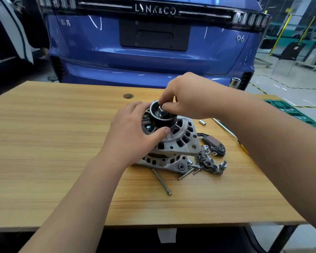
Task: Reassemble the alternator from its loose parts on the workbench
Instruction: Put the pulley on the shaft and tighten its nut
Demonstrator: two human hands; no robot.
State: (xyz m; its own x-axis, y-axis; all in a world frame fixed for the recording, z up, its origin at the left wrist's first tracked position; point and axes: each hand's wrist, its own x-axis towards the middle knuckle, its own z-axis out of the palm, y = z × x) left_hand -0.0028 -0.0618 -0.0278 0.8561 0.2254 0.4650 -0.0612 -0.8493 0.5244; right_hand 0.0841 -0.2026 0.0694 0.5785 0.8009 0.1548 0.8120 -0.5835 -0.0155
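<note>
Our right hand sat just above the centre of the frame, thumb and fingertips pinching the nut in the hub of the black pulley. Our left hand, just left of centre, curled round that pulley, with the thumb pressed at its near base.

The alternator stood pulley-up in the middle of the workbench, its two housing halves stacked. We judged the step to be starting the pulley nut by hand. To do it well, we would have held the nut square to the shaft, turned it lightly until it ran freely, and let the left hand stop the pulley from spinning. Any early stiffness would have suggested a crossed thread.

Right of the housing lay a dark brush holder and a grey rectifier piece. Short bolts and one long bolt lay towards the lower centre, and a small socket stood by our right wrist.

Our fingers hid the shaft and its threads, so we could not tell how far down the nut sat. The left fingertips disappeared behind the pulley. A slim tool ran under our right forearm, its handle mostly covered. We could not make out whether any through bolts already joined the halves.
</note>
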